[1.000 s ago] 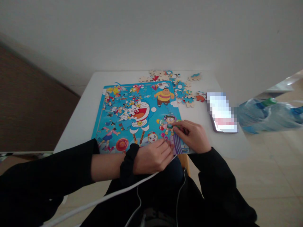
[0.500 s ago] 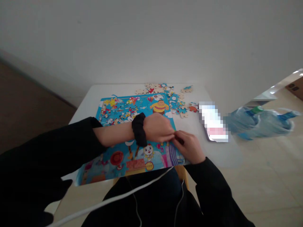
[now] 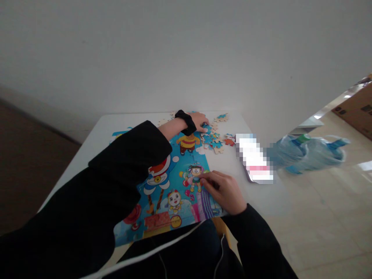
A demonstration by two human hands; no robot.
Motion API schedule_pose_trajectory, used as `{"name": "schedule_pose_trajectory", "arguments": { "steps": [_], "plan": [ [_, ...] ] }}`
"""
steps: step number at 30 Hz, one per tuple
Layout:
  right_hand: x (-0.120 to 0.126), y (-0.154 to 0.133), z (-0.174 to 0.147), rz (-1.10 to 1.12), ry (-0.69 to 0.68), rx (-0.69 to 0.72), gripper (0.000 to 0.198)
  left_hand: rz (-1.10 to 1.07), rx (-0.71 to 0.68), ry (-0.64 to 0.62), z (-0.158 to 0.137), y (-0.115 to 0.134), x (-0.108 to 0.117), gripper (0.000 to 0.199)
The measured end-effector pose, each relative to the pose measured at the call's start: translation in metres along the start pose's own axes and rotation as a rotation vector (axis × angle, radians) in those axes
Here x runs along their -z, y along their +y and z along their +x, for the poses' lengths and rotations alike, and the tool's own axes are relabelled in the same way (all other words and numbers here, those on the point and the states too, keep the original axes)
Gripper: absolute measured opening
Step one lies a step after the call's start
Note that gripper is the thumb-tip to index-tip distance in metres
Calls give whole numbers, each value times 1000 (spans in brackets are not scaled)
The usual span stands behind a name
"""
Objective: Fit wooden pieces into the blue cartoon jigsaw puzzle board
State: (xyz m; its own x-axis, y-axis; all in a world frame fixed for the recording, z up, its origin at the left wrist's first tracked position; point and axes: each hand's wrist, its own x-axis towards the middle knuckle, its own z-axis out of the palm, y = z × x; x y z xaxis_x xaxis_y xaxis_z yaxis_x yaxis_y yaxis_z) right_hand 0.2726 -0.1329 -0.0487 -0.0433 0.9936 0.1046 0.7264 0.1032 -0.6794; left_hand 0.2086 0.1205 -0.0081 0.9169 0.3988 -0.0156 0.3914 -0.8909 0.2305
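My left hand (image 3: 198,120), with a black scrunchie (image 3: 188,123) round its wrist, reaches to the far side of the table. Its thumb and fingers are apart over loose puzzle pieces (image 3: 215,142), touching a blue one; a firm hold is not visible. My right hand (image 3: 226,192) rests at the right edge of a colourful cartoon jigsaw puzzle (image 3: 180,176). Its bent index finger and thumb touch the surface beside a figure with glasses, and I see no loose piece between them. My left sleeve covers much of the puzzle's left part.
The white table (image 3: 99,135) stands against a grey wall (image 3: 162,54). A phone (image 3: 257,161) with a blurred-out screen lies at the table's right side. Beyond it on the floor are plastic water bottles (image 3: 316,153) and a cardboard box (image 3: 357,104). A white cable (image 3: 157,250) crosses my lap.
My left hand has left my right hand and moved away from me to the loose pieces. My right hand has shifted slightly left and down on the puzzle. The view has tilted a little.
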Motion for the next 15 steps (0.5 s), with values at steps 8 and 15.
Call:
{"name": "schedule_pose_trajectory", "arguments": {
  "steps": [8,15],
  "plan": [
    [1,-1,0,1,-16,-8,21,-199,151,25,-13,-1,25,29],
    [-1,0,0,-16,-5,1,22,-412,376,-259,-83,-33,64,37]
  ]
}}
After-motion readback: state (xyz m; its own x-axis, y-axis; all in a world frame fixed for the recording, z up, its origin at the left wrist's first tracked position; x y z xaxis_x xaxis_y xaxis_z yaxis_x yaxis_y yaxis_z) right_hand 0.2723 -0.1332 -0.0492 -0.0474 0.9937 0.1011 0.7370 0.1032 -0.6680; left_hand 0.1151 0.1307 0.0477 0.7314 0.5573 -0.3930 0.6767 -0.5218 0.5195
